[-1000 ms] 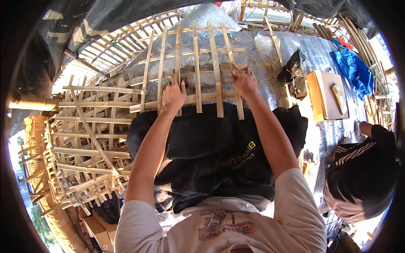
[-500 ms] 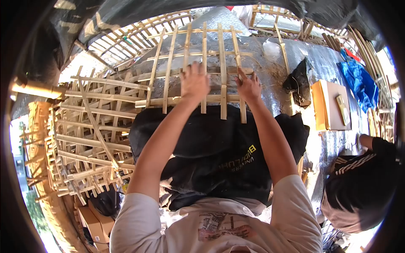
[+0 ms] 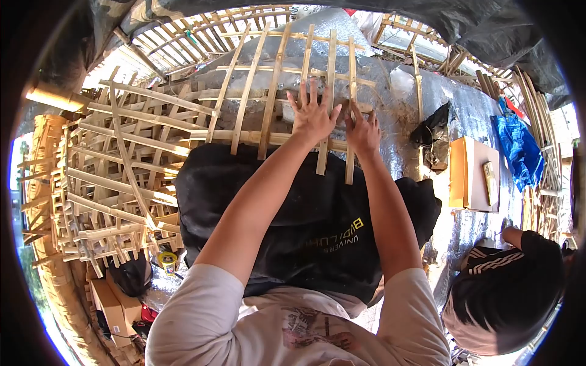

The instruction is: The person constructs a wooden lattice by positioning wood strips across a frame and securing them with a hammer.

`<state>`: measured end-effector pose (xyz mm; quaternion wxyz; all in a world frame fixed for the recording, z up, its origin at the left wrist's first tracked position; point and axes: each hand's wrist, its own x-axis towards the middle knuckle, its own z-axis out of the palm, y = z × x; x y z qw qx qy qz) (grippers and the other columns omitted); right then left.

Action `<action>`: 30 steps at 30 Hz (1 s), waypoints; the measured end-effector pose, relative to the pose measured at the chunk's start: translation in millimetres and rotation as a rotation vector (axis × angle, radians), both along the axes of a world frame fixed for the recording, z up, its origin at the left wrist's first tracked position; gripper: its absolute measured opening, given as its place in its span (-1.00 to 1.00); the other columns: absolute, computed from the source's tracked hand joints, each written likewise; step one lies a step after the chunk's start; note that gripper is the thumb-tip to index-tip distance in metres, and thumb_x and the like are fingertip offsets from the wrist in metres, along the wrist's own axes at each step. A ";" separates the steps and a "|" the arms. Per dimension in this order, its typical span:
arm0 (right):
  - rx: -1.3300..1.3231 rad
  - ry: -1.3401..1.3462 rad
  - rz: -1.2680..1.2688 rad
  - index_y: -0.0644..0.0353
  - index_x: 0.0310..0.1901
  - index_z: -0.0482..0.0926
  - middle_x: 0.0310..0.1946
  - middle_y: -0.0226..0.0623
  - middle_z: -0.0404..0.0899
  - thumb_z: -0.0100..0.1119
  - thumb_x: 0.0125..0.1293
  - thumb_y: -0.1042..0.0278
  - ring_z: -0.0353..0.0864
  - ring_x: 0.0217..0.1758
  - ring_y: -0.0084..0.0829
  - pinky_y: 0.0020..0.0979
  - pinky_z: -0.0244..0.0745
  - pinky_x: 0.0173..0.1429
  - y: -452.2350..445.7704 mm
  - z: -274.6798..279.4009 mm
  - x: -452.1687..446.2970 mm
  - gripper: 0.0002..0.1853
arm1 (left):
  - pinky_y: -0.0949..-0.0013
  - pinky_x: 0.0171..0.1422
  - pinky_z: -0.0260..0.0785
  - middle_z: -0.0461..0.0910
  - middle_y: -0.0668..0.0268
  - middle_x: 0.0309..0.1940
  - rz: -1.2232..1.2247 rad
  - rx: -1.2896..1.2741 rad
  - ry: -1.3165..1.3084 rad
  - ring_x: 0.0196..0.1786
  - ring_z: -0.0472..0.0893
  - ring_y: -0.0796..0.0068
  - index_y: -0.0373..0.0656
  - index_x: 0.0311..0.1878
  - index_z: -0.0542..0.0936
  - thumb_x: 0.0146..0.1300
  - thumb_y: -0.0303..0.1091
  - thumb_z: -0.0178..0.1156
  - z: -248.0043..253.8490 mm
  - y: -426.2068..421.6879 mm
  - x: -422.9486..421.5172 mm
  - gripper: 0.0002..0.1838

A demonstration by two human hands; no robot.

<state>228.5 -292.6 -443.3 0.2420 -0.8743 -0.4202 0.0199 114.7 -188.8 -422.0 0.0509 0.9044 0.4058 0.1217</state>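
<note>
A lattice of pale bamboo slats (image 3: 276, 91) lies in front of me, with long strips crossing thinner crosspieces. My left hand (image 3: 314, 119) is open, fingers spread, over the slats right of the lattice's middle. Close beside it, my right hand (image 3: 364, 133) has bent fingers around the rightmost long bamboo slat (image 3: 352, 73), which runs beneath the hand. A black cloth with yellow lettering (image 3: 274, 201) covers my lap, and the near slat ends overlap it.
Stacked bamboo lattices (image 3: 122, 165) stand at my left. To the right are a cardboard box (image 3: 476, 174) with a small wooden block (image 3: 490, 183) on it, a black plastic bag (image 3: 432, 134) and a blue tarp (image 3: 519, 146). Another person in black (image 3: 506, 293) sits at lower right.
My left hand has moved right across the slats, nearer my right hand, with its fingers spread wider. The right hand stays by the rightmost slat. The view has shifted slightly.
</note>
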 end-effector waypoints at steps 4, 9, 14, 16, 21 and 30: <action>-0.005 0.001 0.005 -0.39 0.42 0.37 0.36 0.30 0.25 0.06 0.45 -0.10 0.26 0.46 0.22 0.27 0.23 0.38 -0.8 -0.1 0.0 -0.48 | -0.49 0.53 -0.63 -0.16 -0.05 0.62 -0.009 0.008 0.013 0.65 -0.31 -0.18 0.05 0.62 0.04 0.50 0.25 -0.32 -1.6 -2.5 -1.4 -0.24; -0.019 0.016 0.009 -0.39 0.43 0.36 0.38 0.30 0.22 0.07 0.45 -0.08 0.25 0.47 0.23 0.24 0.22 0.40 -0.9 0.0 0.0 -0.47 | -0.47 0.54 -0.65 -0.15 -0.05 0.62 -0.005 -0.029 0.024 0.65 -0.31 -0.17 0.09 0.62 0.02 0.50 0.25 -0.35 -2.8 -2.2 -2.7 -0.25; -0.061 0.041 0.007 -0.40 0.43 0.35 0.41 0.31 0.19 0.06 0.46 -0.07 0.23 0.48 0.23 0.20 0.21 0.43 -1.3 5.9 -0.4 -0.47 | -0.47 0.55 -0.60 -0.12 -0.03 0.62 -0.005 -0.045 0.045 0.65 -0.32 -0.15 0.11 0.63 -0.01 0.49 0.27 -0.36 -1.8 -1.8 -2.7 -0.24; -0.078 0.038 0.003 -0.41 0.44 0.33 0.41 0.30 0.19 0.05 0.46 -0.07 0.23 0.48 0.23 0.20 0.20 0.43 -1.3 6.7 -0.4 -0.47 | -0.46 0.55 -0.58 -0.11 -0.03 0.62 -0.002 -0.065 0.068 0.66 -0.33 -0.15 0.12 0.63 -0.03 0.49 0.28 -0.36 1.2 -2.4 -2.7 -0.24; -0.081 0.034 0.000 -0.44 0.46 0.30 0.42 0.31 0.19 0.04 0.46 -0.10 0.23 0.48 0.23 0.20 0.20 0.44 2.0 1.5 1.0 -0.45 | -0.44 0.57 -0.50 -0.03 0.02 0.60 0.021 -0.021 0.055 0.66 -0.27 -0.12 0.18 0.62 0.01 0.48 0.27 -0.29 -0.8 -2.6 -1.9 -0.26; -0.108 0.046 -0.004 -0.46 0.47 0.28 0.44 0.28 0.16 0.04 0.46 -0.11 0.19 0.51 0.22 0.17 0.17 0.46 2.8 2.5 1.7 -0.44 | -0.41 0.58 -0.53 -0.09 0.05 0.62 0.030 -0.028 0.020 0.66 -0.31 -0.08 0.19 0.62 0.03 0.48 0.26 -0.31 -4.6 -2.0 -1.6 -0.27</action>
